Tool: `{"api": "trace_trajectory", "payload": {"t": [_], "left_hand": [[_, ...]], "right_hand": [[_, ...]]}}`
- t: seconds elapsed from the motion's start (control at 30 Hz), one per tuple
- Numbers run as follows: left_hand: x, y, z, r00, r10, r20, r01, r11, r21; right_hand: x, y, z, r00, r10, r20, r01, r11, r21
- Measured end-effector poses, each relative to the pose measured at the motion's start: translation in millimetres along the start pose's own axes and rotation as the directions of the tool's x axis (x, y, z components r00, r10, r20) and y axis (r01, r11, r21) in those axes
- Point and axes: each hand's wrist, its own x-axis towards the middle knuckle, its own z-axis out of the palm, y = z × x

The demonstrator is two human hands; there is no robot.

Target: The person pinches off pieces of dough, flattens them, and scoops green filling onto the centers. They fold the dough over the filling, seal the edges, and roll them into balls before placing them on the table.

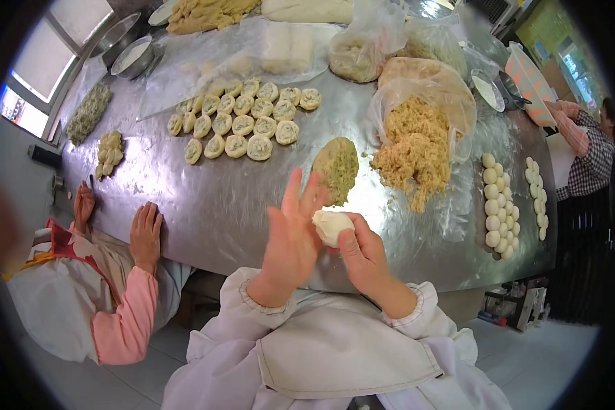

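My right hand (370, 254) grips a pale, rounded piece of dough (332, 227) just above the front part of the metal table. Beside it, palm turned up and fingers spread, my left hand (290, 236) is open, its edge right at the dough. Behind both hands lies a flattened greenish patch of filling (340, 171). A crumbly orange-brown heap of filling (417, 147) spills from a clear plastic bag to the right of it. Rows of round filled pastries (242, 125) sit on the table to the left.
Small dough balls (499, 208) line the right side of the metal table (225, 219). Bagged fillings (362, 51) and a large dough slab (307, 9) stand at the back. One person's hand (145, 238) rests on the left edge; another person (584, 147) holds a basin at right.
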Motion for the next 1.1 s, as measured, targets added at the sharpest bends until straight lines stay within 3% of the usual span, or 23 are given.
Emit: {"api": "trace_trajectory", "payload": {"t": [0.03, 0.07, 0.13, 0.17, 0.27, 0.33, 0.37, 0.43, 0.47, 0.53, 0.57, 0.6, 0.63, 0.67, 0.7, 0.73, 0.8, 0.83, 0.9, 0.93, 1.0, 1.03, 1.1], "left_hand": [[-3.0, 2.0, -4.0, 0.997, -0.079, 0.005, 0.073, 0.951, 0.302], [-7.2, 4.6, -8.5, 0.988, -0.154, -0.013, 0.133, 0.807, 0.575], [-5.8, 3.1, -17.4, 0.98, -0.197, 0.025, 0.104, 0.619, 0.779], [-2.1, -0.7, -24.4, 0.979, -0.174, 0.102, 0.036, 0.65, 0.759], [7.9, -3.1, -42.8, 0.96, -0.119, 0.254, -0.119, 0.646, 0.754], [11.2, -4.7, -24.8, 0.992, -0.004, 0.128, -0.069, 0.829, 0.556], [6.8, -8.0, 11.0, 0.997, 0.044, -0.07, -0.022, 0.958, 0.287], [4.6, -17.4, 31.4, 0.954, 0.125, -0.271, -0.081, 0.983, 0.166], [5.5, -22.0, 29.2, 0.943, 0.221, -0.25, -0.129, 0.932, 0.338], [4.5, -23.6, 5.9, 0.974, 0.212, -0.082, -0.119, 0.781, 0.613], [1.5, -14.7, -26.0, 0.996, 0.077, 0.045, -0.086, 0.695, 0.714], [1.5, -11.5, -45.6, 0.982, -0.092, 0.166, -0.079, 0.6, 0.796], [0.5, -14.7, -38.6, 0.991, -0.046, 0.129, -0.072, 0.626, 0.776], [-1.2, -17.9, -27.2, 0.996, -0.009, 0.085, -0.059, 0.652, 0.756], [1.7, -15.4, -31.2, 0.972, -0.051, 0.228, -0.173, 0.498, 0.85], [4.6, -18.3, -32.7, 0.925, -0.103, 0.366, -0.314, 0.334, 0.888], [1.7, -42.3, -10.6, 0.96, -0.096, 0.264, -0.115, 0.724, 0.681], [-0.6, -49.7, -5.2, 0.975, -0.11, 0.192, -0.007, 0.853, 0.522], [4.0, -46.5, -10.5, 0.935, -0.238, 0.263, 0.052, 0.826, 0.562], [3.8, -43.8, -8.9, 0.93, -0.252, 0.269, 0.043, 0.799, 0.6], [3.3, -37.1, -6.8, 0.932, -0.278, 0.234, 0.056, 0.747, 0.663], [2.8, -33.8, -6.7, 0.937, -0.288, 0.196, 0.077, 0.722, 0.688], [0.7, -31.8, -5.8, 0.944, -0.29, 0.16, 0.091, 0.691, 0.717]], "right_hand": [[0.1, 2.5, -2.0, 0.997, 0.044, 0.056, -0.046, 0.998, 0.036], [0.2, 3.9, -2.8, 0.99, 0.085, 0.115, -0.093, 0.993, 0.068], [-1.8, -0.8, 4.3, 0.999, 0.024, 0.049, -0.027, 0.998, 0.051], [-2.5, -3.4, 8.0, 1.0, -0.006, 0.016, 0.005, 0.999, 0.042], [2.2, -8.9, 9.6, 0.971, -0.22, -0.091, 0.185, 0.939, -0.291], [3.4, -2.5, 10.8, 0.98, -0.166, -0.11, 0.138, 0.965, -0.225], [3.6, -0.5, 10.5, 0.984, -0.137, -0.118, 0.113, 0.975, -0.191], [0.8, -2.9, 1.2, 0.998, 0.042, -0.05, -0.041, 0.999, 0.017], [0.6, -3.8, -2.3, 0.992, 0.123, -0.001, -0.122, 0.986, 0.117], [0.1, -0.1, 4.4, 0.986, 0.166, 0.032, -0.169, 0.977, 0.129], [-1.8, 3.2, 5.4, 0.981, 0.19, 0.022, -0.192, 0.974, 0.125], [-3.0, 15.2, 5.2, 1.0, 0.021, 0.0, -0.021, 0.999, -0.027], [-4.4, 25.2, 4.7, 0.99, -0.138, -0.009, 0.134, 0.971, -0.197], [-2.0, 22.2, 8.7, 0.976, -0.19, -0.108, 0.159, 0.956, -0.245], [0.0, 18.2, 6.0, 0.948, -0.251, -0.194, 0.187, 0.936, -0.297], [-5.8, 12.0, -6.1, 0.982, -0.073, -0.174, 0.054, 0.992, -0.113], [-15.6, 0.9, -25.7, 0.972, 0.232, -0.016, -0.219, 0.936, 0.276], [-21.7, 8.0, -39.9, 0.972, 0.228, -0.055, -0.191, 0.906, 0.377], [-39.1, 32.6, -76.8, 0.971, 0.211, -0.108, -0.114, 0.817, 0.565], [-50.5, 28.8, -97.9, 0.927, 0.276, -0.254, -0.066, 0.786, 0.614], [-81.5, 28.9, -158.9, 0.864, 0.244, -0.44, 0.15, 0.71, 0.688], [-98.0, 29.6, -189.1, 0.784, 0.239, -0.572, 0.269, 0.7, 0.662], [-137.1, 22.2, -247.1, 0.56, 0.24, -0.793, 0.213, 0.883, 0.418]]}}
